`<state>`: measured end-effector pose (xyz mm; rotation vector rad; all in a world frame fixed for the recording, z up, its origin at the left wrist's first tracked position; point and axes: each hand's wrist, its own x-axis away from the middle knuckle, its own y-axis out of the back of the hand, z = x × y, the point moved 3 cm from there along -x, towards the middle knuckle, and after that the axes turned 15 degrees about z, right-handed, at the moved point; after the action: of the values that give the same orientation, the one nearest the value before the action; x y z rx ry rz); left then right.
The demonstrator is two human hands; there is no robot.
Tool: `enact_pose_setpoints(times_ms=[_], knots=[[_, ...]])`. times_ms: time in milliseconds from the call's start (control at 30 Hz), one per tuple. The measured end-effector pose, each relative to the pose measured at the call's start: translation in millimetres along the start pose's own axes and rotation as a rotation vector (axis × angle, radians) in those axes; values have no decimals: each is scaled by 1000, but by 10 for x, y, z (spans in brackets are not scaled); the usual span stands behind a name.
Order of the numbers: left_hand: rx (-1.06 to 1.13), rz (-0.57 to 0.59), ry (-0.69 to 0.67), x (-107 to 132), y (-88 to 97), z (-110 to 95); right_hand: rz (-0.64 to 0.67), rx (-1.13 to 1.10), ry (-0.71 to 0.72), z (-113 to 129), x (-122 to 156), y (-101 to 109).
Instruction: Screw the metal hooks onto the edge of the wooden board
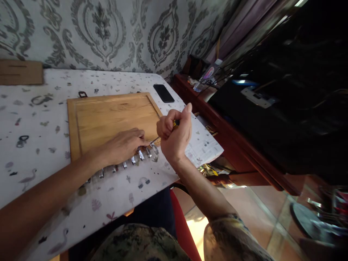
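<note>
A framed wooden board [114,117] lies flat on the table. Along its near edge runs a row of shiny curved metal hooks [141,155]. My left hand [126,145] rests over the board's near right part, fingers bent and fingertips together beside the hooks; what they pinch is hidden. My right hand [175,132] is wrapped around a screwdriver [154,140], its yellow and black handle mostly covered. The thin shaft slants down left, with its tip close to my left fingertips at the board's edge. A small dark hanger [82,94] sticks out at the far edge.
A black phone [164,93] lies behind the board on the patterned tablecloth [51,119]. Brown cardboard [20,72] sits at the back left. To the right stand a dark red wooden cabinet [236,145] and a clear plastic bottle [208,76]. A patterned wall borders the back.
</note>
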<state>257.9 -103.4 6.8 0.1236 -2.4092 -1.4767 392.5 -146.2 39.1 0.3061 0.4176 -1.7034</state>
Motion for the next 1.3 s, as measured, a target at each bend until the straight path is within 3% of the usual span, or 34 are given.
enact_pose_setpoints(times_ms=[67,167,467,700,800,933,1167,1300], knots=[[-3,8,7,-5,3,1,-39,33,20,6,20,5],[5,5,5,-11,-2,6,4,54,-34,4,-4,52],[17,-56,-29,-7,-47,42,373,-73,-10,73,-128,187],[19,-74,-42,-18,-81,80,517,-124,-121,2,-280,112],[19,-59,-41,-13,-62,60,481,-125,-93,-3,-273,91],[8,-50,-21,-2,-29,38,339,-96,-66,19,-207,59],[-21,-8,2,-1,2,8,-72,10,78,70,-15,-47],[-7,13,15,-5,14,-3,14,-50,39,53,-29,-29]])
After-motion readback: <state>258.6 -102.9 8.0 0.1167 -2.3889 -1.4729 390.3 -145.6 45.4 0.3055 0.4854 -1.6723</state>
